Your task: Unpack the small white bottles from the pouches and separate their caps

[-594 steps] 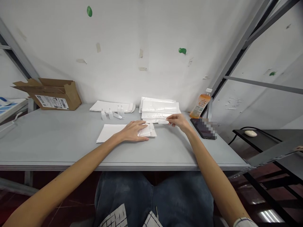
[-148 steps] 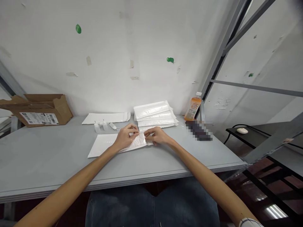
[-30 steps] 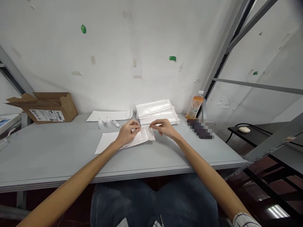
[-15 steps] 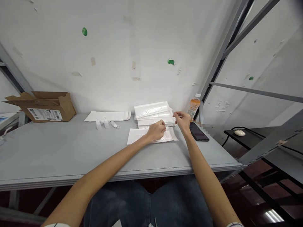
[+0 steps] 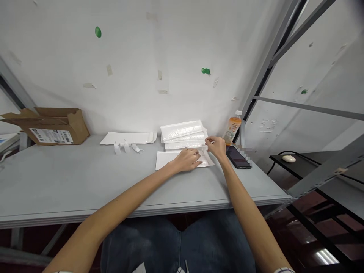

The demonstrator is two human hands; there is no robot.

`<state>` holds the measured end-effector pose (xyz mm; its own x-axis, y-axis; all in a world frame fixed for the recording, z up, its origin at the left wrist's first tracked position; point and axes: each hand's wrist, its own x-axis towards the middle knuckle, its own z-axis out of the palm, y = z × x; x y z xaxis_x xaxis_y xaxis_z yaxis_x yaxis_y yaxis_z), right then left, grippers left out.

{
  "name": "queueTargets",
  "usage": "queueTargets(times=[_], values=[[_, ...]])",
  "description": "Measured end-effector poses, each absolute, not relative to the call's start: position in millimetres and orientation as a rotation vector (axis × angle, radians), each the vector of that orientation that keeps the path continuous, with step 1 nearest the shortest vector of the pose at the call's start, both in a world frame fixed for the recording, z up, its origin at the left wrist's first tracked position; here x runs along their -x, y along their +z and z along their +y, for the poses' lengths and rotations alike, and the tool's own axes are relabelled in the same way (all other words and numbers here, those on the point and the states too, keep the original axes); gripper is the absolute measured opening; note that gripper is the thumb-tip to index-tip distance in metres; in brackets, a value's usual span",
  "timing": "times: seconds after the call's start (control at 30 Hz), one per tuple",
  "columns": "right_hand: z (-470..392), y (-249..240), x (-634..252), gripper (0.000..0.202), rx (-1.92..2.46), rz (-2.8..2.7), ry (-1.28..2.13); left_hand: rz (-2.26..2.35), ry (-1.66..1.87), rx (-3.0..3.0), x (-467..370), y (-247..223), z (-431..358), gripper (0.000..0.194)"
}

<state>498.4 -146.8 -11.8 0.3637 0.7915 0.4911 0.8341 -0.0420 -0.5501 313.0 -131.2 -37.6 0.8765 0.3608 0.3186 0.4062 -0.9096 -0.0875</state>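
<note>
A white padded envelope [image 5: 165,158] lies flat on the gray counter [image 5: 85,182], right of center in the frame, under a worker's left hand [image 5: 187,159]. It has shifted rightward from the middle of the frame within the last second, the left hand traveling with it. That hand's grip, pinched at the envelope a second earlier, is now spread, fingers and thumb apart over the bubbled surface; the hand appears to be steadying the envelope, leaving the other free to work apart from it. The right hand [image 5: 216,146], then at the envelope's end, is now above and beyond it, near the right edge of a fanned pile of similar envelopes [image 5: 182,131]. Its thumb and fingertips are drawn close together, but whether that grip pinches anything cannot be told at this size.

Left of the pile, toward the wall, rests another flat white stack [image 5: 127,138], with two small translucent bottles [image 5: 126,147] and a small white looped item [image 5: 135,148] in front. A cardboard box [image 5: 76,127], flaps raised, sits at the left of the frame. At right, an orange drink bottle [image 5: 233,127] stands against the wall, and a dark phone [image 5: 234,154], partly pixelated, lies just beside the right hand.
</note>
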Motion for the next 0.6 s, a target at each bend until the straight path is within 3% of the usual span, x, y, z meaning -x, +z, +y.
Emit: queueTargets(times=[0.13, 0.33, 0.5, 0.6], values=[[-150, -8, -501, 0.023, 2.054, -1.346, -0.047, -0.505, -0.493, 2.864, -286, -43, -133, 0.05], [-149, -12, -499, 0.022, 1.986, -1.438, -0.003, -0.577, -0.576, 2.869, -245, -40, -124, 0.054], [-147, -17, -495, 0.025, 1.905, -1.531, -0.022, -0.612, -0.554, 2.921, -226, -44, -121, 0.051], [-146, -18, -494, 0.024, 1.91, -1.544, 0.005, -0.7, -0.768, 2.82, -216, -40, -115, 0.046]])
